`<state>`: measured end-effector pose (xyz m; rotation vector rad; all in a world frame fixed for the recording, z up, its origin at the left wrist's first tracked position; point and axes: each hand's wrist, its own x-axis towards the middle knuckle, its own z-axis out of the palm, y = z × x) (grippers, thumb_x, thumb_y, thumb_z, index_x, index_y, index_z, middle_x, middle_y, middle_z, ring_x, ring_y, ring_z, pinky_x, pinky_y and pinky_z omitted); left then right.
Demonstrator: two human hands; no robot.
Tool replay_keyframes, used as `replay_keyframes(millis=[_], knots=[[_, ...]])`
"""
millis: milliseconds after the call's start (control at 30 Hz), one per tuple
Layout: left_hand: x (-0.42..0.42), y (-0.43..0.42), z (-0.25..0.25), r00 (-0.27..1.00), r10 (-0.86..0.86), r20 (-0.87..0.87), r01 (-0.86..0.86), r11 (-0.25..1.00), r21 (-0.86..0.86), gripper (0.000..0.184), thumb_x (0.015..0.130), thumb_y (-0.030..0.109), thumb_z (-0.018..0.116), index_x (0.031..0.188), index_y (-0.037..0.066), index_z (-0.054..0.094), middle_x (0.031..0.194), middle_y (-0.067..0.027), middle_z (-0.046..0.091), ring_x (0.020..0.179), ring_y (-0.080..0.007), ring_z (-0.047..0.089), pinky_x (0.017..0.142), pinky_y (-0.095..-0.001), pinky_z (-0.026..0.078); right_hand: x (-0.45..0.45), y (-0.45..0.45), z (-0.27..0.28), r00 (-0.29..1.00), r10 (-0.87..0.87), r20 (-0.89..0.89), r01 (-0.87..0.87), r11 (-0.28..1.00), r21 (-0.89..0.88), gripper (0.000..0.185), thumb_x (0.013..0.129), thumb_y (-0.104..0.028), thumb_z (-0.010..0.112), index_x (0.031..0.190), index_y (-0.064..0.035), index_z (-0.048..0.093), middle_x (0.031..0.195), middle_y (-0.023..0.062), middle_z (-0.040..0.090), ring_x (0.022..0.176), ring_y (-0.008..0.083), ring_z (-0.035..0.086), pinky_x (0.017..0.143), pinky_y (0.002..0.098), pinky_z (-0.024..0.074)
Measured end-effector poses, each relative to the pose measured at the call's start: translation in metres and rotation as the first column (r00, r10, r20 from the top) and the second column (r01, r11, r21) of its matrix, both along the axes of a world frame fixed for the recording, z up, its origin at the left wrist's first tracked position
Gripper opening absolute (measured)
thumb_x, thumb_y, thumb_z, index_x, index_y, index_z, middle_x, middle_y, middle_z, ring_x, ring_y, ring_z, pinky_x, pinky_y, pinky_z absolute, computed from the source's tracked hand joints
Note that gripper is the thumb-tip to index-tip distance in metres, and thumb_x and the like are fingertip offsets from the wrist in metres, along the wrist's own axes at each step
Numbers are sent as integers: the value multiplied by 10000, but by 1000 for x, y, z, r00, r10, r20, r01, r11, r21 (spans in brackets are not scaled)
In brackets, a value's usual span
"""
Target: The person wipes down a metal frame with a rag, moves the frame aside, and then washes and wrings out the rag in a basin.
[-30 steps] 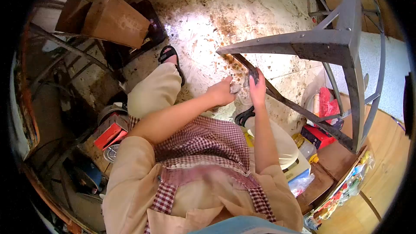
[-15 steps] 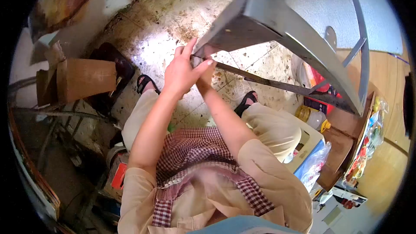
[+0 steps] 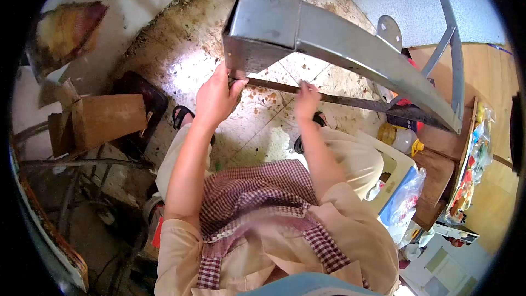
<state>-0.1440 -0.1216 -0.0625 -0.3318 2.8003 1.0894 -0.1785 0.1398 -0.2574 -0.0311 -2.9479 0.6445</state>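
A grey metal frame (image 3: 361,49) with a boxy corner and curved bars stands close in front of me. My left hand (image 3: 216,94) grips the lower edge of its boxy corner, thumb along the underside. Farther right, my right hand (image 3: 308,98) is at the dark lower bar (image 3: 345,100), its fingers drawn together; what they hold, if anything, is too blurred to tell. Stained floor tiles (image 3: 257,123) show below the bar.
At left are a cardboard box (image 3: 109,120), a dark case (image 3: 139,96) and metal legs. At right stand a yellow-capped bottle (image 3: 400,138), a white and blue container (image 3: 392,181) and plastic packets (image 3: 471,164) beside a wooden panel (image 3: 496,98).
The frame has turned and shifted so its boxy corner faces me. My hands came together, then my right hand moved right along the bar, while my left hand stayed at the corner.
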Motion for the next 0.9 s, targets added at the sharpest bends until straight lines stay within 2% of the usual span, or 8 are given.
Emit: replay_keyframes(millis=[300, 367, 433, 567, 633, 733, 833, 900], knots=[[-1, -3, -16, 996, -72, 52, 76, 994, -81, 360, 786, 258, 606, 1041, 47, 468, 864, -172, 592, 737, -365, 568, 638, -426, 451, -3, -99, -33, 972, 225, -70, -235, 907, -349, 133, 767, -92, 590, 897, -61, 598, 969, 118, 532, 897, 316, 458, 764, 392, 399], [-1, -2, -15, 998, -54, -10, 53, 996, -67, 342, 789, 255, 600, 1024, 39, 479, 850, -180, 590, 728, -370, 568, 628, -434, 450, -15, -59, 6, 921, 14, 389, 251, 743, -621, 92, 777, -118, 572, 797, -39, 613, 887, 151, 567, 868, 274, 505, 747, 391, 424], [0, 1, -19, 999, -27, -30, 25, 997, -80, 326, 792, 253, 596, 1008, 34, 489, 833, -186, 589, 719, -373, 568, 619, -440, 450, -19, -31, -55, 999, -47, 19, 50, 871, -489, 60, 735, -39, 535, 702, -37, 586, 716, 147, 562, 736, 227, 529, 672, 349, 435], [0, 8, -13, 997, 5, -83, -15, 992, -126, 269, 790, 263, 596, 902, 24, 543, 772, -201, 587, 681, -382, 566, 596, -442, 450, -28, -117, -40, 970, 89, 226, -53, 985, -162, 127, 689, -3, 516, 577, -51, 552, 661, 129, 553, 697, 219, 534, 653, 336, 444], [0, 5, -18, 993, -20, -115, 8, 994, -106, 259, 788, 266, 599, 846, 16, 561, 752, -202, 584, 667, -384, 563, 580, -440, 446, -22, -150, 5, 892, 436, 119, -437, 899, -12, 128, 701, -3, 500, 628, -66, 584, 748, 126, 580, 781, 279, 531, 770, 367, 432], [3, 3, -20, 992, -50, -115, 31, 987, -155, 269, 796, 283, 595, 850, 20, 565, 738, -201, 582, 660, -384, 560, 566, -438, 443, -26, -102, 4, 901, 363, 236, -284, 907, -312, 157, 711, 13, 485, 744, -80, 607, 879, 121, 572, 878, 329, 515, 856, 365, 404], [2, 4, -20, 995, -43, -91, 26, 983, -180, 288, 804, 309, 588, 865, 30, 561, 739, -197, 584, 657, -385, 559, 556, -442, 440, -35, 8, 6, 903, 116, 414, -225, 948, 225, 142, 713, -23, 490, 799, -32, 602, 810, 177, 579, 819, 339, 575, 707, 423, 466], [0, 6, -22, 997, -20, -79, 5, 983, -185, 291, 806, 316, 587, 871, 34, 559, 741, -198, 584, 657, -385, 559, 552, -442, 439, -26, 100, -30, 975, 182, 131, -220, 891, 397, 243, 741, -61, 499, 955, -42, 612, 910, 107, 597, 961, 257, 538, 820, 376, 407]])
